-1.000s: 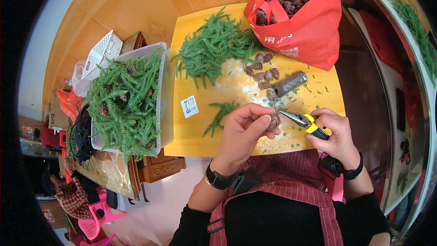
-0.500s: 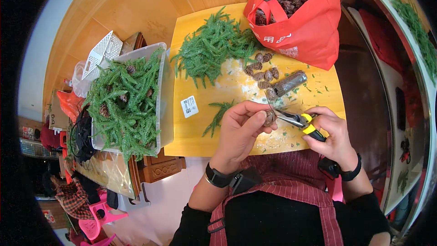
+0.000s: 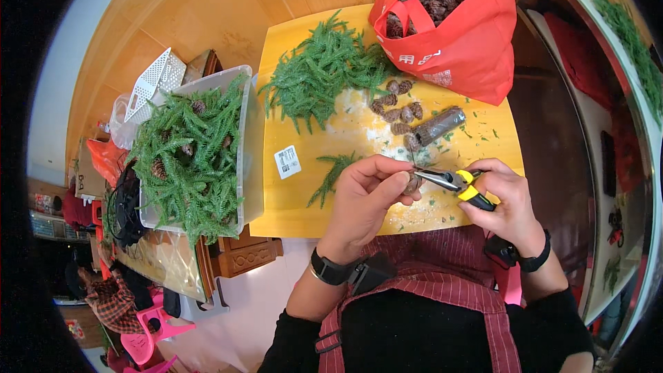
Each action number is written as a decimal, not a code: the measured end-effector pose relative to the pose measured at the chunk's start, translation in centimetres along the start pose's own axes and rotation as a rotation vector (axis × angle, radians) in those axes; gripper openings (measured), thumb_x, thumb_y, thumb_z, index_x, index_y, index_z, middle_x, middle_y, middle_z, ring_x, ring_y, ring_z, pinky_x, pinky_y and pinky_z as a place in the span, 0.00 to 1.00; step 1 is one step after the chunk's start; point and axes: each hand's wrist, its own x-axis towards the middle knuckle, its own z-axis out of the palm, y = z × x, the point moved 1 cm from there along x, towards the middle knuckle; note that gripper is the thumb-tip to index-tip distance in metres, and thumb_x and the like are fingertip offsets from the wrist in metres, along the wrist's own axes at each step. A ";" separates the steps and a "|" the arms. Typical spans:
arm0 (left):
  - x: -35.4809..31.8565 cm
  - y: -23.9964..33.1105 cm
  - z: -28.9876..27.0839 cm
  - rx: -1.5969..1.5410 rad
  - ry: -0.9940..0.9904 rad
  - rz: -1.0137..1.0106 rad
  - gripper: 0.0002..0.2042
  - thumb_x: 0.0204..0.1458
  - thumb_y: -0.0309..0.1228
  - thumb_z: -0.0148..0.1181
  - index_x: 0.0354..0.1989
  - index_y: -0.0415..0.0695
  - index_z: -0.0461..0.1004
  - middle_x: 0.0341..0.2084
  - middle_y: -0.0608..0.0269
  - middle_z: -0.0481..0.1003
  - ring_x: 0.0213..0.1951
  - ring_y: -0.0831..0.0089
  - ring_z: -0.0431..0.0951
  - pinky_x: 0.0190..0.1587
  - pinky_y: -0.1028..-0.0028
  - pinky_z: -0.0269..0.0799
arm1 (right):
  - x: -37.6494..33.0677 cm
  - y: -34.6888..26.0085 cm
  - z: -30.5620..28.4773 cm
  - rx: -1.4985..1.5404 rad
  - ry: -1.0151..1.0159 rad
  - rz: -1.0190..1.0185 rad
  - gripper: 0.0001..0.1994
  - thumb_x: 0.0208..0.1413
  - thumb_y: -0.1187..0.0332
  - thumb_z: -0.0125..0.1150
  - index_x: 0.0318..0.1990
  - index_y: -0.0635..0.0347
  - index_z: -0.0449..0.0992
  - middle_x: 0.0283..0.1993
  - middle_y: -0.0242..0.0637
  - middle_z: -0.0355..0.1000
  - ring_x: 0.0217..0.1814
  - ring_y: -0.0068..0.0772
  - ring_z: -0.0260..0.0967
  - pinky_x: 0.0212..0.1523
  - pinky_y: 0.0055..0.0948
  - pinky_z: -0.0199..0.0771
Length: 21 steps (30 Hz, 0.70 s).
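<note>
Between the thumb and fingers of my left hand (image 3: 376, 197) is a small brown pine cone (image 3: 414, 183), partly hidden by the fingertips. A thin wire rises from it. My right hand (image 3: 503, 197) grips needle-nose pliers (image 3: 449, 181) with yellow and black handles. Their jaws reach left to the wire just above the cone, by my left fingertips. Whether the jaws are fully closed on the wire is too small to tell. A green artificial pine sprig (image 3: 333, 176) lies on the yellow board beside my left hand. Several loose pine cones (image 3: 400, 114) and a dark wrapped roll (image 3: 442, 126) lie beyond my hands.
A red bag (image 3: 476, 41) full of pine cones stands at the board's far right. A heap of green sprigs (image 3: 321, 72) lies at the back. To the left is a clear plastic bin (image 3: 247, 152) of sprigs and cones. A white label (image 3: 287, 161) lies on the yellow board (image 3: 290, 211).
The plier jaws have moved slightly up and left, closer to my left fingertips and the wire. Less of the wire shows above the cone. My left hand has barely moved.
</note>
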 end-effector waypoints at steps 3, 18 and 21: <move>0.0 0.0 -0.1 0.006 -0.003 0.009 0.07 0.50 0.24 0.52 0.37 0.37 0.70 0.29 0.57 0.74 0.28 0.74 0.74 0.29 0.80 0.69 | -0.1 0.1 0.1 -0.013 0.019 -0.003 0.10 0.32 0.73 0.66 0.19 0.64 0.68 0.21 0.40 0.67 0.34 0.42 0.69 0.35 0.32 0.70; 0.2 -0.5 0.9 0.438 0.101 0.386 0.07 0.50 0.22 0.51 0.37 0.34 0.70 0.31 0.56 0.72 0.31 0.71 0.75 0.32 0.76 0.71 | -0.9 0.4 1.1 0.136 -0.007 0.191 0.11 0.32 0.75 0.63 0.17 0.65 0.63 0.25 0.44 0.68 0.28 0.38 0.68 0.28 0.25 0.65; 0.2 -0.1 1.4 0.590 0.105 0.570 0.08 0.52 0.24 0.49 0.39 0.33 0.68 0.32 0.54 0.72 0.31 0.70 0.74 0.33 0.76 0.72 | -0.7 0.4 0.8 0.147 -0.034 0.218 0.11 0.33 0.75 0.63 0.17 0.65 0.63 0.26 0.44 0.68 0.27 0.36 0.67 0.27 0.24 0.64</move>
